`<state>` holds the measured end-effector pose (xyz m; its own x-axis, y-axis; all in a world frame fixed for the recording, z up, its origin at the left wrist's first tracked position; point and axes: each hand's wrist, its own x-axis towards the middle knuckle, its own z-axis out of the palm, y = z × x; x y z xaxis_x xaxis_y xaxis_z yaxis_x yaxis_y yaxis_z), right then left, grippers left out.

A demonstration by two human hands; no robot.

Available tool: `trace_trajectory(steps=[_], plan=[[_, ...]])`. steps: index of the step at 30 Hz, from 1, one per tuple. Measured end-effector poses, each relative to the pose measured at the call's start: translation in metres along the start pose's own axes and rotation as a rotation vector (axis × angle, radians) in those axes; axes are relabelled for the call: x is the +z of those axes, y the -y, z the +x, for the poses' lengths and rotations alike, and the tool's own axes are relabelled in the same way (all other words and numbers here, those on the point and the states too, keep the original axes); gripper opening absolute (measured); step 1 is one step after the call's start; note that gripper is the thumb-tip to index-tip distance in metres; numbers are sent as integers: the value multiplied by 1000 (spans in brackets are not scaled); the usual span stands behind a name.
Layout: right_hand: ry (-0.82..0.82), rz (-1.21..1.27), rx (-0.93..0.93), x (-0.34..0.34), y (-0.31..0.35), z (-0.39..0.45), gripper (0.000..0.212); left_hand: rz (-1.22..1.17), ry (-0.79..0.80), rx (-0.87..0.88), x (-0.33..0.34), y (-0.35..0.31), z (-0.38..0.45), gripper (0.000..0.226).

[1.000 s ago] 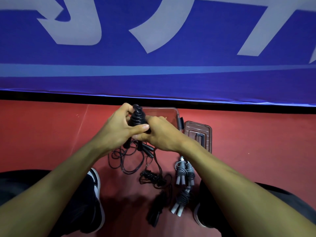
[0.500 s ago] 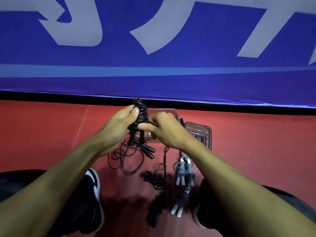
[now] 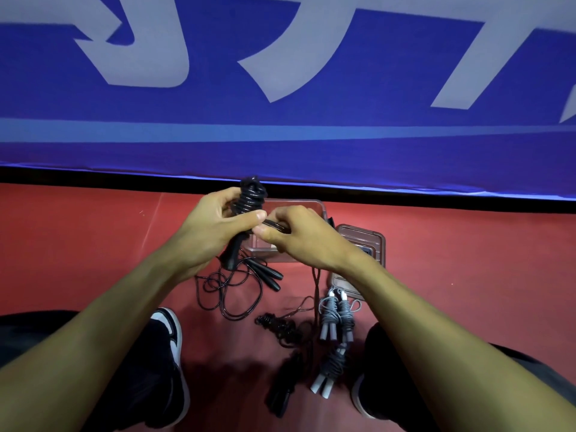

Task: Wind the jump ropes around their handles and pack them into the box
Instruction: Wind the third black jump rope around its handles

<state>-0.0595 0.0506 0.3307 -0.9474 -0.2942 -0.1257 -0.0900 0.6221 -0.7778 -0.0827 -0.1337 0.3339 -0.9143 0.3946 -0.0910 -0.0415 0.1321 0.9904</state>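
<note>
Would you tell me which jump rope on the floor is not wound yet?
The black jump rope below the left hand: its cord sprawls in loose loops.

Bare red floor [image 3: 93, 244] lies open to the left and far right. Between the shoes, loose black rope [image 3: 227, 294] and grey wound ropes [image 3: 336, 316] clutter the way. The box [image 3: 293, 204] sits behind both hands, its lid [image 3: 361, 244] just right.

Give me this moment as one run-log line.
left hand grips black rope bundle | right hand pinches its cord end | box behind hands | grey wound ropes on floor
</note>
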Motion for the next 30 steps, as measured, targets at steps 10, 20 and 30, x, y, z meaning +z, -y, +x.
trace_trajectory(steps=[10,20,30], plan=[[-73,8,-4,0,3,-1,52,-326,75,-100,5,-6,-3,50],[8,-59,53,-6,-4,-3,56,-64,145,-25,-9,-7,-4,28],[44,-80,-83,11,-3,2,37,124,-26,-10,5,1,-2,38]])
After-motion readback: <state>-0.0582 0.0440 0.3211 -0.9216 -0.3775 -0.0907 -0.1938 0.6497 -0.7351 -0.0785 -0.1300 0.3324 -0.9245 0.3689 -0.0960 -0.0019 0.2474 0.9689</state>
